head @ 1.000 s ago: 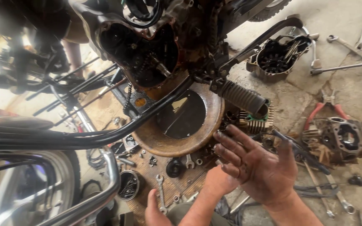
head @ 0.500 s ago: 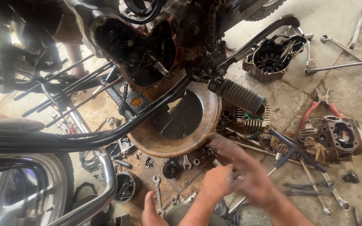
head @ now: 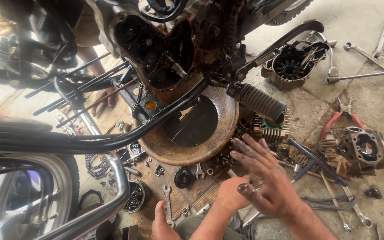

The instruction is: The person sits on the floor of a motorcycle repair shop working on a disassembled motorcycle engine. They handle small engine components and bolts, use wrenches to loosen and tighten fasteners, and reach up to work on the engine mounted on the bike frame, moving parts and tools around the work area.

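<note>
We are well into stripping a motorcycle engine [head: 156,49]: its side cover is off, gears and chain bare, and the removed stator cover [head: 294,62] lies far right on the floor [head: 361,26]. A finned cylinder [head: 270,129] and a crankcase piece [head: 361,146] sit at the right, red-handled pliers [head: 341,116] between them and the far spanners. Our right hand [head: 267,182] hangs open, fingers spread and greasy, grasping nothing, just above the scatter of small nuts near the rusty round pan [head: 192,133]. Our left hand [head: 232,195] is partly hidden beneath it; we cannot tell whether it holds anything. A small spanner [head: 167,204] lies at the near left on the wooden board [head: 192,191]. By our judgement disassembly is largely done; sorting and refitting remain
</note>
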